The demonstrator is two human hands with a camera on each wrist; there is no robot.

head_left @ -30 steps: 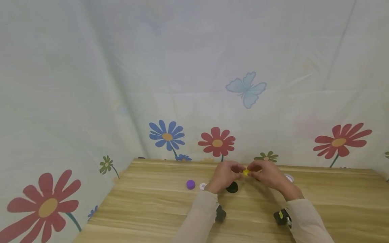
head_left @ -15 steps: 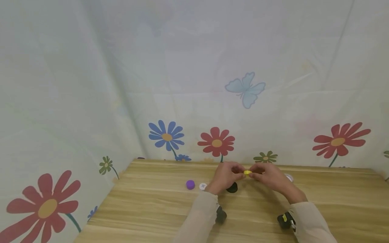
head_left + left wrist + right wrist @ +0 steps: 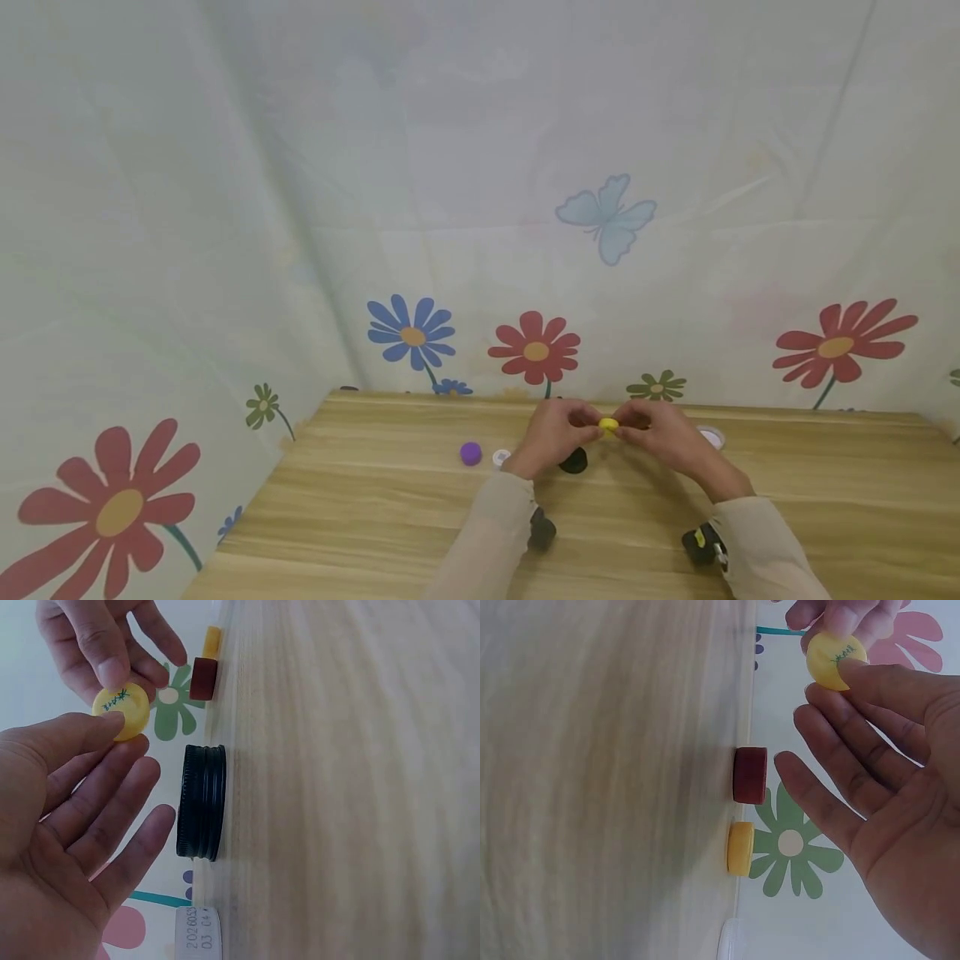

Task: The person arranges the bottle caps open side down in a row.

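A small round yellow cap is held up between both hands above the table. My left hand pinches it from the left between thumb and fingers. From the right my right hand pinches its other edge. Blue-green marks show on the cap's flat face in the left wrist view, partly under a thumb. Below and beside the left hand lies a black ridged lid. A dark red cap and another yellow cap rest on the table near the right hand; the head view hides them.
On the wood-grain table, a purple cap and a white cap lie left of the hands. A pale-rimmed lid sits beyond the right wrist. A flower-printed curtain stands behind the table.
The yellow cap has turned slightly between the fingers and shows more of itself than a second ago. My right wrist has shifted slightly right. Caps on the table have stayed put.
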